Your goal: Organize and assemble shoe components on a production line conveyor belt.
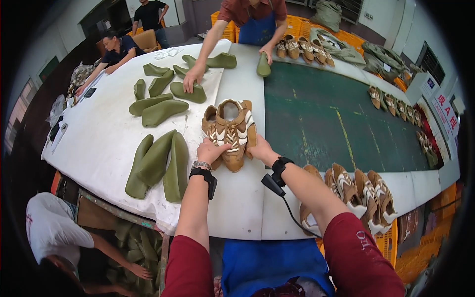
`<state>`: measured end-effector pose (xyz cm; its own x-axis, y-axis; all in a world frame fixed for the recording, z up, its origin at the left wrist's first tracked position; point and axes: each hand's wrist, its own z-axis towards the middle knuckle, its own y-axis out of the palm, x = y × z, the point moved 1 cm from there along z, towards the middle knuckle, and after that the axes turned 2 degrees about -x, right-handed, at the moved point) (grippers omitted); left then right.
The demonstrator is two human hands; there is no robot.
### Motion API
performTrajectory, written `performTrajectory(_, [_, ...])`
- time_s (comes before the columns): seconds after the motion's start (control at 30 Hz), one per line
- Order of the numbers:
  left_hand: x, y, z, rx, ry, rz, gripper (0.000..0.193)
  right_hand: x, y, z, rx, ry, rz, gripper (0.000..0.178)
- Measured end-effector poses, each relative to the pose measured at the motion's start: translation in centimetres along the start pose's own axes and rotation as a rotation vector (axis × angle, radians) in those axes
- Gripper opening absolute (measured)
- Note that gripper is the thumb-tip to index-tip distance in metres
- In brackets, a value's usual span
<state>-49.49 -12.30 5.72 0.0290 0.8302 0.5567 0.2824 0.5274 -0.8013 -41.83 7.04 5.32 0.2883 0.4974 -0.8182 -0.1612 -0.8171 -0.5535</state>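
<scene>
Brown shoes [231, 134] are held between left grip [210, 151] and right grip [262, 150]; green lasts [147, 245] fill a bin [100, 212].

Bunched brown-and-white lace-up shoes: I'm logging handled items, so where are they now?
Near the head view's centre: the bunched shoes are between the person's left hand and right hand, right of three olive-green, foot-shaped forms.

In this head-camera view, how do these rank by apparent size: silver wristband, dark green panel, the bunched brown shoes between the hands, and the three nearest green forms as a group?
1. Dark green panel: largest.
2. Brown shoes and three green forms: too alike to rank.
3. Silver wristband: smallest.
</scene>
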Motion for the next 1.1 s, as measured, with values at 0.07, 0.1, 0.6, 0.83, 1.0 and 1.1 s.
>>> performTrajectory(0.07, [-0.3,1.3,-1.2,-0.082,0.096,-0.128,0.104,1.0,-1.3,-0.7,-0.056,-0.016,0.063,0.043])
performTrajectory(0.1, [-0.9,1.7,-2.0,-0.135,0.183,-0.269,0.100,1.1,-2.1,-1.1,-0.120,-0.063,0.118,0.039])
performTrajectory(0.6, [8.9,12.6,-17.0,-0.364,-0.344,-1.741,0.046,-7.2,-5.7,-7.0,-0.344,-0.305,-0.689,0.032])
performTrajectory(0.83, [8.3,3.8,-24.1,-0.780,0.005,-1.200,0.032,-3.0,-6.4,-7.2,0.039,-0.326,-0.365,0.041])
performTrajectory(1.0, [5.7,-6.2,-18.9,-0.013,0.738,-0.378,0.062,-1.5,-8.2,-13.8,0.134,-0.517,-0.129,0.035])
performTrajectory(1.1, [1.0,-6.5,-14.1,0.277,0.874,0.412,0.086,-1.7,-7.2,-21.0,0.014,-0.542,-0.267,0.039])
